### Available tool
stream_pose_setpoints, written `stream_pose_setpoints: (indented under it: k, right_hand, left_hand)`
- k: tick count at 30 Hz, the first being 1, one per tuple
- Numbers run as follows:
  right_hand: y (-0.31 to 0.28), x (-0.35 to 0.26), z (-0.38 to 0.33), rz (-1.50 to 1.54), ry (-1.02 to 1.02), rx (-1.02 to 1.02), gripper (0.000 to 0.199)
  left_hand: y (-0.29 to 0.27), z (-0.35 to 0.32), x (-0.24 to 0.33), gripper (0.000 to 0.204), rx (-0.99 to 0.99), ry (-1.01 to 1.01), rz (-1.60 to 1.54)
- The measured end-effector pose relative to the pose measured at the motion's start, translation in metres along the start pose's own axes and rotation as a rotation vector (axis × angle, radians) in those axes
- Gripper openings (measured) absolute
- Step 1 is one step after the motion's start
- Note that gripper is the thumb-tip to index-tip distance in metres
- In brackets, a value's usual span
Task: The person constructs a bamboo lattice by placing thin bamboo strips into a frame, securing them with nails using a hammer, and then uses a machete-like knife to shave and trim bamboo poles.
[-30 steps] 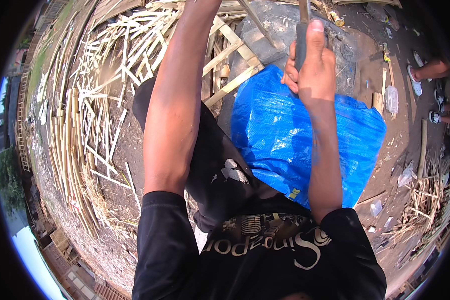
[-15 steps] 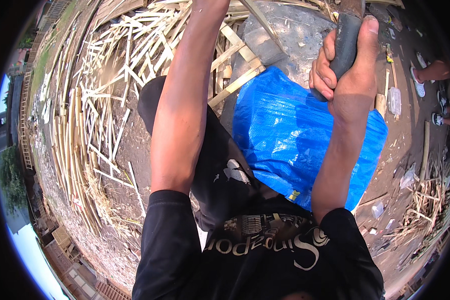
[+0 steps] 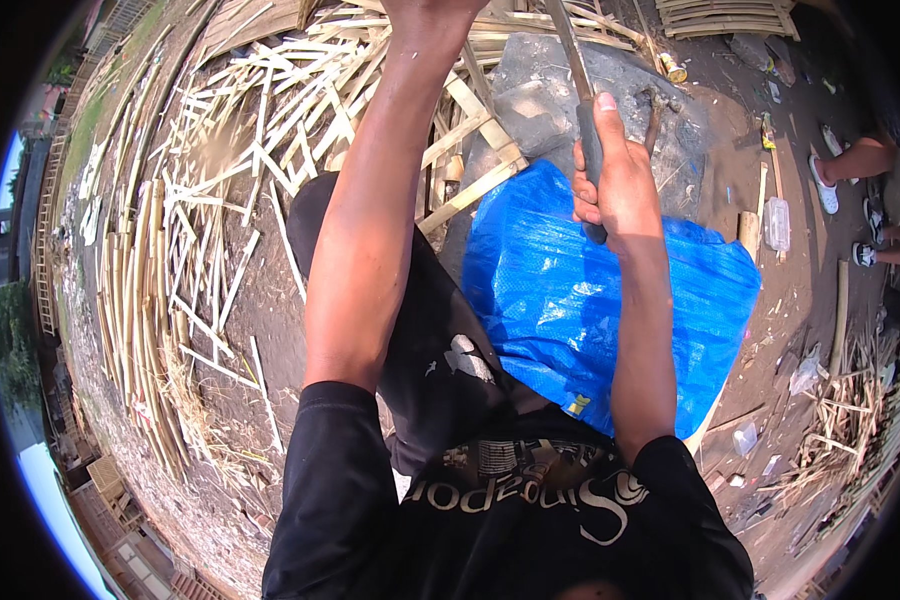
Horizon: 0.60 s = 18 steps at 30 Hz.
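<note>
My right hand (image 3: 622,185) is wrapped round the dark handle of a machete (image 3: 572,55), its thumb laid along the top of the grip. The blade points up and slightly left, running out of view at the upper edge. My left arm stretches far forward; only the wrist and back part of my left hand (image 3: 435,10) show at the upper edge, so its fingers are cut off. Split bamboo strips (image 3: 470,180) lie near my left forearm. Below the right hand spreads a blue woven plastic sheet (image 3: 560,290).
A big heap of split bamboo (image 3: 300,95) covers the ground at the far left, with bamboo poles (image 3: 135,310) nearer. A grey slab (image 3: 540,90) lies ahead. On the right are a clear plastic container (image 3: 776,225), bamboo scraps (image 3: 850,420) and another person's legs (image 3: 855,162).
My right hand has swung left and downward with the machete, bringing more of the blade into view. My left arm has shifted slightly; its hand is still mostly out of view.
</note>
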State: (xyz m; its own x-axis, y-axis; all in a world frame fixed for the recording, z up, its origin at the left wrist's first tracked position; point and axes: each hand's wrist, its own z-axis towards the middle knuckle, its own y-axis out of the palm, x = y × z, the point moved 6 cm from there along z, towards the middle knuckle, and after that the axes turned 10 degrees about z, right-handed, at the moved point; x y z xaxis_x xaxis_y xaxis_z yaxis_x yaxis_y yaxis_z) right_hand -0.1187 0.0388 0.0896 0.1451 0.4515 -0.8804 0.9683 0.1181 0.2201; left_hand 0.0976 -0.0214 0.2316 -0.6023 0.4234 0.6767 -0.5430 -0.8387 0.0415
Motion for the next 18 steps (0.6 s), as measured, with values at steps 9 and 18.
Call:
stream_pose_setpoints:
  k: [9, 18]
  right_hand:
    - [-0.001, -0.073, -0.037, 0.187, -0.328, -0.09, 0.072]
    - [0.002, -0.054, -0.034, 0.065, -0.258, 0.009, 0.067]
  left_hand:
    - [0.007, 0.003, -0.011, 0.076, -0.005, -0.017, 0.008]
    - [0.032, -0.001, -0.012, 0.079, -0.016, 0.129, 0.016]
